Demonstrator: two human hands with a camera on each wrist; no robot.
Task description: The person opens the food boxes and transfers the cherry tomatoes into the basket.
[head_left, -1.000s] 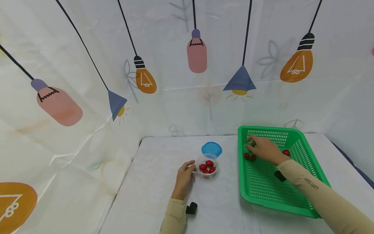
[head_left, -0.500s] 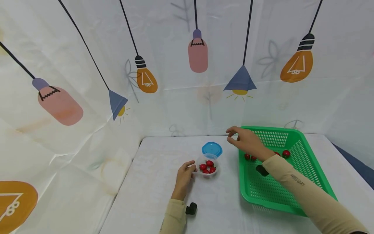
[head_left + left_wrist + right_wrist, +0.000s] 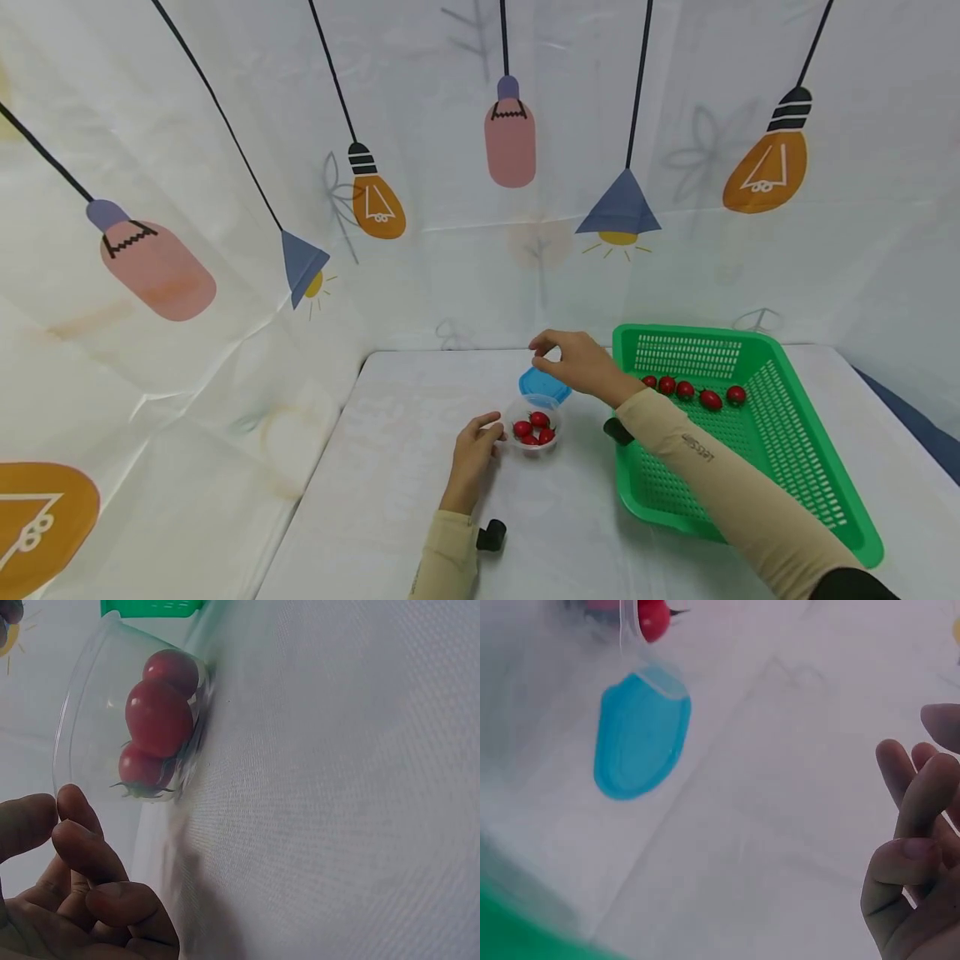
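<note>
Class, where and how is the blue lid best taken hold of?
Probably by its far edge, pinched from the side away from the clear cup. The blue lid lies flat on the table, and the cup's lip appears to overlap its near edge, leaving the far edge exposed.

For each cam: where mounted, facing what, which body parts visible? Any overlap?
Head: on the head, facing forward and down at tub and basket; left hand, right hand, sleeves show.
Left wrist: on that wrist, low, facing the tub side-on; left hand, probably right fingertips too.
Right wrist: on that wrist, facing the lid; right hand only.
Shared: both wrist views catch the tub.
</note>
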